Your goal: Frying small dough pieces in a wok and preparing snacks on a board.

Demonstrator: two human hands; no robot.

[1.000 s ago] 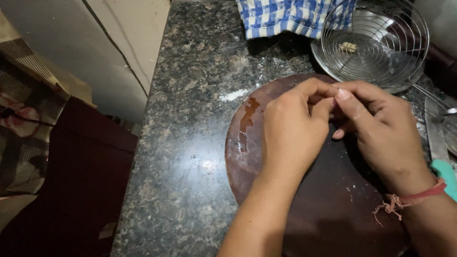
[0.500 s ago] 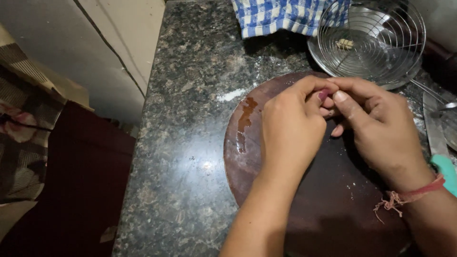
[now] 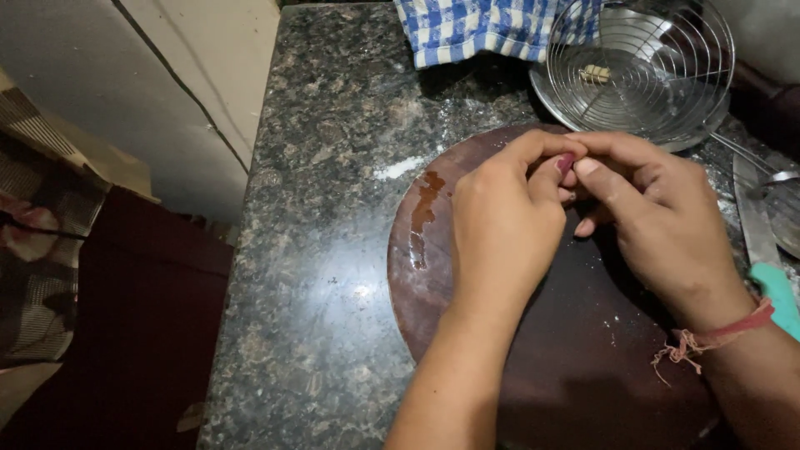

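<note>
Pinching together, the left hand and right hand are closing their fingertips on something tiny and hidden above the round wooden board.

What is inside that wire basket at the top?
One small pale piece lies in the wire basket, which sits on a steel plate. The plate's far side is hidden behind the basket.

Left of the round wooden board, the granite counter lies open for passage. Behind the board, a checked cloth and a wire basket block the way. Right of the board, a knife crowds the edge.
</note>
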